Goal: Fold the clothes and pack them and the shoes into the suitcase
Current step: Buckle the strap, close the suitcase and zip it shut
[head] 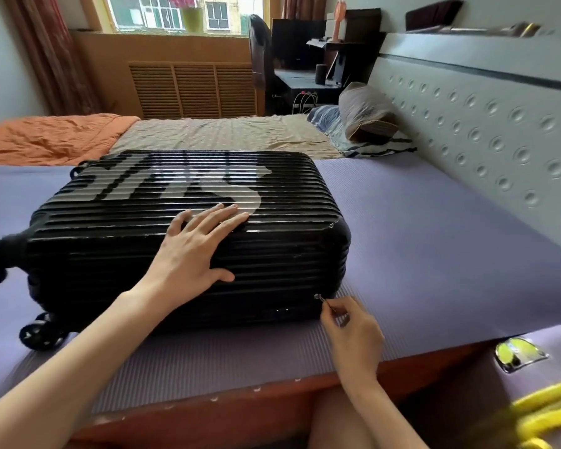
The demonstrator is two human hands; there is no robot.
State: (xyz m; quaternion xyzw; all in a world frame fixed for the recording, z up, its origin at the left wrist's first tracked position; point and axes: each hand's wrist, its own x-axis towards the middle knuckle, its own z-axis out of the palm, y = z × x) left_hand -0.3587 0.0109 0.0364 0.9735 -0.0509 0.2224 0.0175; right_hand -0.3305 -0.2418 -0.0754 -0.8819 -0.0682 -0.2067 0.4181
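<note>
Purple mat [434,254] carries the closed suitcase [110,241] near its front edge; grey lettering [182,183] is unreadable. My left hand [191,251] lies flat on it, fingers spread. My right hand [350,332] pinches the zip pull [319,298].

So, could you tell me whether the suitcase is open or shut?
Shut: the suitcase lies flat, shells together; the left hand presses on top, the right hand pinches the zipper pull. How far zipped: cannot tell.

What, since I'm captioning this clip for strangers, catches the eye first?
A glossy black ribbed suitcase lies closed on the purple mat, mid-frame. The left hand rests flat on its lid; the right hand pinches the zipper pull at its near right corner. An orange blanket lies crumpled far left.
</note>
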